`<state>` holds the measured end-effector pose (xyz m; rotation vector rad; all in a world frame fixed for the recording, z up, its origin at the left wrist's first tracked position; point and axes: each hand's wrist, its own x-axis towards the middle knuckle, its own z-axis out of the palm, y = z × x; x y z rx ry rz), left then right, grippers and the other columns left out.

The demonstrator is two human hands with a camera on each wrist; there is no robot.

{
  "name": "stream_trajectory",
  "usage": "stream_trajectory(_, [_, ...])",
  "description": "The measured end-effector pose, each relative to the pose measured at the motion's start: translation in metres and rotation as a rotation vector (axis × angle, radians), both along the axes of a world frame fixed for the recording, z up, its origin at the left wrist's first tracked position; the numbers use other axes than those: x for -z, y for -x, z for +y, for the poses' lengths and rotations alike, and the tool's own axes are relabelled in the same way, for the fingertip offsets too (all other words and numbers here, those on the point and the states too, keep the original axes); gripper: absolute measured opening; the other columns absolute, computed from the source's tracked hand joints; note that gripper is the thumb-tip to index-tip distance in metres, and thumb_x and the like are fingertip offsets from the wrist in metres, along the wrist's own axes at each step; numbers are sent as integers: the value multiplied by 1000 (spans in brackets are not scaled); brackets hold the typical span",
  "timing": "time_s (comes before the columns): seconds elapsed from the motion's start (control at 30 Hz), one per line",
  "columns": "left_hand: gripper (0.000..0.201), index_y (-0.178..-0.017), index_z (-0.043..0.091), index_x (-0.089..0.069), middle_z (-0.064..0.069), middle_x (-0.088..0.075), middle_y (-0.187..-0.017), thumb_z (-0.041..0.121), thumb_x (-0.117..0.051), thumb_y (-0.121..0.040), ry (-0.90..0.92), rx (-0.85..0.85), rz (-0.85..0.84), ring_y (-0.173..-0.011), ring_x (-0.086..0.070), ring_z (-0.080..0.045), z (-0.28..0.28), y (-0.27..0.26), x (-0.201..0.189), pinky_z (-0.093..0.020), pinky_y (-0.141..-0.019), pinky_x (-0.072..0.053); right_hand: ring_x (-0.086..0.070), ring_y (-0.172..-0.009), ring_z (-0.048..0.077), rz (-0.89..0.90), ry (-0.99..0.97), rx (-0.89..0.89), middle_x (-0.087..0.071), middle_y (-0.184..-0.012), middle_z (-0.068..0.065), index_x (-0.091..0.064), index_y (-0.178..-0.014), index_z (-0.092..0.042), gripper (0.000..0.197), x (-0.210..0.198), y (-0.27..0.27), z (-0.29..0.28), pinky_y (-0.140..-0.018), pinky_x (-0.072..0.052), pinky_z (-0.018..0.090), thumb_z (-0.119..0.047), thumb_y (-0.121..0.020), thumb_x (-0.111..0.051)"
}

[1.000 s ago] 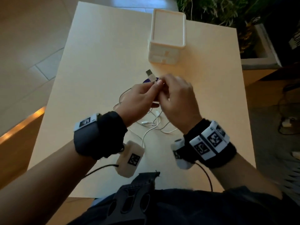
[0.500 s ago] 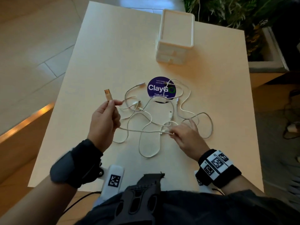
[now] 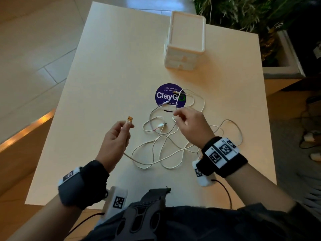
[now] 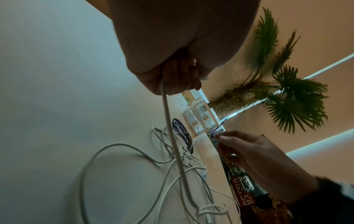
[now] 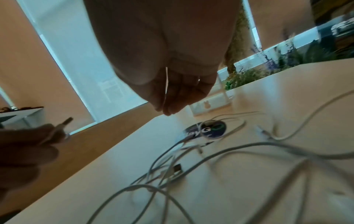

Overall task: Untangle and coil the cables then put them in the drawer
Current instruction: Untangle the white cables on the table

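Note:
A tangle of thin white cables [image 3: 161, 141] lies spread on the pale table [image 3: 104, 66], reaching onto a round purple sticker [image 3: 166, 96]. My left hand [image 3: 127, 125] is raised left of the tangle and pinches a USB plug [image 3: 130, 119]; its cable [image 4: 166, 109] trails down to the heap. My right hand [image 3: 176, 115] hovers over the far side of the tangle, its fingertips pinching a thin strand that loops toward the sticker. A small connector hangs just beneath those fingers. The white drawer unit [image 3: 185, 40] stands shut at the back of the table.
A planter with green plants [image 3: 251, 18] stands beyond the table's far right corner. The floor lies to the left, and cables and plugs lie on the floor at right. The drawer fronts [image 4: 199, 118] face me.
The hands, together over the tangle a second ago, have parted. The left hand drew the USB plug out to the left; the right hand has now risen toward the sticker with a strand.

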<state>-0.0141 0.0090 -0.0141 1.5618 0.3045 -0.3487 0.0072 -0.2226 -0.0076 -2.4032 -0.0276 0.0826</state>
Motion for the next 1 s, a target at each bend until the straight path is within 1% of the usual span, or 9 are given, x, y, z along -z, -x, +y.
stream_trajectory(0.07, [23, -83, 20, -59, 10, -36, -52, 23, -42, -99, -3, 33, -3, -44, -27, -3, -6, 0, 1, -14, -41, -24, -58, -88, 19, 48, 60, -72, -66, -96, 6, -66, -96, -10, 15, 6, -14, 19, -86, -48, 42, -12, -88, -53])
stream_trajectory(0.27, [23, -87, 20, -61, 5, -34, -57, 27, -43, -99, -33, 67, 4, -47, -27, -6, -5, -2, 1, -14, -43, -26, -44, -113, 28, 225, 576, -344, -51, -118, 8, -62, -109, -18, 24, 41, -29, 51, -91, -38, 40, -27, -87, -56])
stream_trajectory(0.4, [22, -88, 19, -60, 4, -37, -60, 28, -43, -99, -35, 46, 23, -49, -30, -6, 1, -5, 2, -14, -45, -28, -42, -111, 26, 172, 491, -348, -50, -110, 5, -68, -97, -20, 18, 42, -34, 49, -86, -36, 37, -32, -87, -59])
stream_trajectory(0.5, [22, -89, 17, -60, 2, -41, -64, 27, -43, -99, -48, 53, 37, -51, -33, -5, 2, -8, 4, -12, -46, -30, -39, -113, 22, 245, 347, -280, -49, -114, 2, -66, -100, -23, 22, 38, -35, 44, -92, -35, 39, -37, -84, -61])
stream_trajectory(0.67, [23, -90, 16, -59, 1, -40, -64, 28, -42, -99, -72, 86, 46, -49, -32, -4, -4, -14, 8, -12, -45, -30, -48, -103, 28, 78, 346, -197, -57, -111, 7, -62, -104, -12, 19, 38, -48, 47, -88, -42, 45, -17, -90, -49])
stream_trajectory(0.77, [22, -91, 15, -59, -1, -39, -65, 27, -42, -99, -69, 83, 45, -48, -32, -3, -7, -16, 8, -13, -45, -29, -48, -110, 29, 238, 472, -237, -55, -117, 11, -55, -112, -7, 25, 45, -59, 53, -92, -42, 42, -22, -92, -51])
stream_trajectory(0.83, [22, -90, 16, -58, -2, -39, -65, 26, -41, -100, -72, 73, 42, -48, -32, -3, -9, -19, 7, -13, -44, -28, -54, -108, 31, 342, 471, -226, -56, -116, 13, -54, -110, -5, 21, 50, -61, 56, -85, -45, 40, -15, -92, -51])
stream_trajectory(0.93, [23, -87, 16, -56, -1, -42, -63, 25, -41, -100, -29, 71, 65, -46, -33, -3, -13, -26, 4, -12, -44, -28, -63, -92, 33, 430, 407, -189, -63, -93, 12, -61, -94, -2, 16, 48, -62, 56, -71, -48, 35, -6, -89, -47])
stream_trajectory(1.0, [23, -85, 16, -56, 3, -47, -59, 27, -41, -99, 58, 91, 115, -47, -36, -6, -18, -30, 0, -14, -44, -28, -63, -84, 29, 428, 269, -98, -66, -87, 12, -62, -87, -2, 16, 35, -64, 51, -70, -51, 35, -10, -87, -48])
